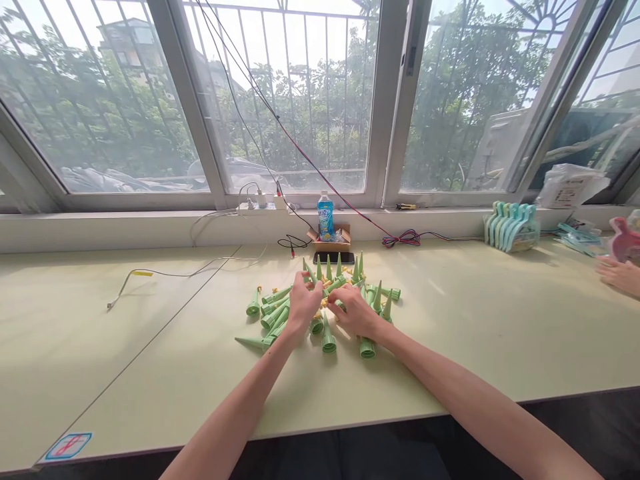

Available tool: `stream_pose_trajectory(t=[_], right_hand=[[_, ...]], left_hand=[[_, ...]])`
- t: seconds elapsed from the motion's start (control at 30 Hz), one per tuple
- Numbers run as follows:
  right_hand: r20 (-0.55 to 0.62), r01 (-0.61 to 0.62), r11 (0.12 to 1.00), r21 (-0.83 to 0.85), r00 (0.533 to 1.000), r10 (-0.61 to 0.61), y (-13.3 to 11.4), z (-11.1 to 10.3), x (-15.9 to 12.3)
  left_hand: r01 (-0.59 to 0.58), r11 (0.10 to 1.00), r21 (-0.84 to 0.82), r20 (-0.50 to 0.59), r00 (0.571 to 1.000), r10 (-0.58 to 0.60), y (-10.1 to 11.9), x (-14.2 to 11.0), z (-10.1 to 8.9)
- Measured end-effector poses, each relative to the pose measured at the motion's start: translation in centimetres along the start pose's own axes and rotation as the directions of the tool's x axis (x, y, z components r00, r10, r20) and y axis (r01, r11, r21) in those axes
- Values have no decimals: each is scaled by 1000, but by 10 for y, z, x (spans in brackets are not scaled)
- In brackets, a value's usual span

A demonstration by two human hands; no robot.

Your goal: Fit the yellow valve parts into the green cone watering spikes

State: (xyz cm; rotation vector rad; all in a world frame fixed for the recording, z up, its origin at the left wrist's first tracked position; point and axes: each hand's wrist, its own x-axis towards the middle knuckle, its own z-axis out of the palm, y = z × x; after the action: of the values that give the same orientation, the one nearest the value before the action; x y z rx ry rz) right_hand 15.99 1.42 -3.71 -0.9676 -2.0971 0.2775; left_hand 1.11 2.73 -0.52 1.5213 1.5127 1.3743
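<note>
Several pale green plastic cone-shaped spikes (pixel 329 337) with threaded, hollow wide ends lie and stand in a pile around both hands. Small yellow pieces (pixel 259 289) show among them. My left hand (pixel 304 303) is closed on a tilted green spike (pixel 311 272) over the middle of the pile. Just to its right, my right hand (pixel 354 311) has its fingers bent together beside small yellow parts; what they pinch is too small to make out. One spike (pixel 250 341) lies at the pile's left edge, pointing left.
Behind the pile are a dark phone (pixel 333 257), a small cardboard box (pixel 344 245) and a blue bottle (pixel 325 217). Cables (pixel 403 238) run along the sill. Turquoise plastic items (pixel 511 227) stand at right, near another person's hand (pixel 620 276) with a pink object (pixel 625 241).
</note>
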Motion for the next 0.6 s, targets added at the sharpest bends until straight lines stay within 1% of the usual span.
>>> stream_pose_trajectory(t=[0.07, 0.17, 0.3, 0.43, 0.6], right_hand=[[-22, -17, 999, 45, 1000, 18, -1, -1, 0], [-44, -27, 996, 85, 999, 30, -2, -3, 0], [-81, -19, 994, 103, 996, 28, 1, -1, -1], [-135, -41, 994, 102, 989, 55, 0, -2, 0], [-231, -95, 990, 108, 966, 118, -6, -7, 3]], left_hand=[[16, 999, -28, -5, 1000, -16, -4, 2, 0], [34, 999, -40, 20, 999, -33, -7, 3, 1], [47, 998, -34, 36, 998, -45, -6, 3, 1], [39, 998, -40, 31, 999, -38, -3, 2, 1], [37, 999, -24, 111, 993, -34, 0, -2, 2]])
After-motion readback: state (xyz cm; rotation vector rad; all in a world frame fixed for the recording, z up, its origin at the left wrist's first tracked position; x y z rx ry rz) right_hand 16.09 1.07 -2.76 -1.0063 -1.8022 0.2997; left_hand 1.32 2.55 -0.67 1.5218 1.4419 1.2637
